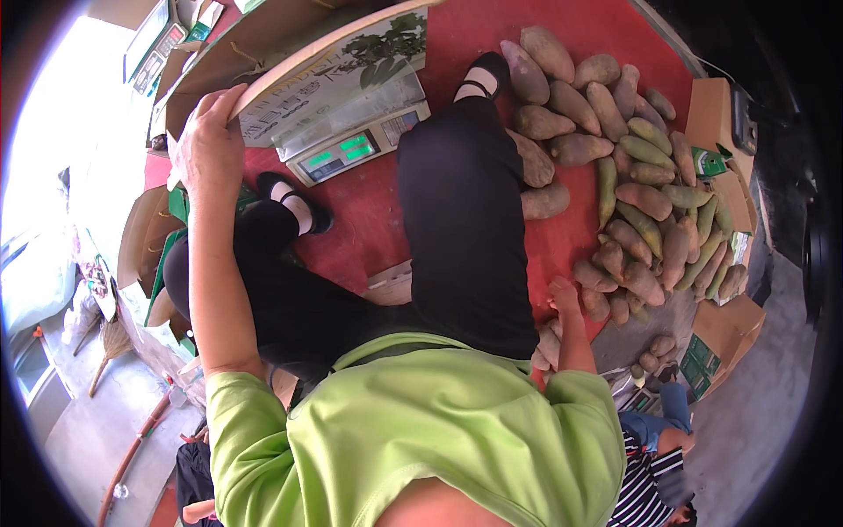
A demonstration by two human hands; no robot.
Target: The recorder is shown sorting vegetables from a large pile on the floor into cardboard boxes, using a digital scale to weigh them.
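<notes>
My left hand (209,145) is closed over the upper edge of an upright printed cardboard box (312,83), thumb on the printed face. Right behind that face, on the side toward me, stands a digital scale (356,151) with lit green displays and a clear plate. My right hand (564,294) is low by the red mat, its fingers slightly bent and apart, with nothing visible in them. Just beside it lies the near edge of a large heap of long brown and green radishes (645,200). A few more radishes (548,344) lie by my right forearm.
Open cardboard boxes (725,338) stand along the right side, and another (140,233) at the left. A second scale (158,53) is at the far left. Behind me on the right is another person in a striped shirt (645,479). A broom (110,342) lies at the left.
</notes>
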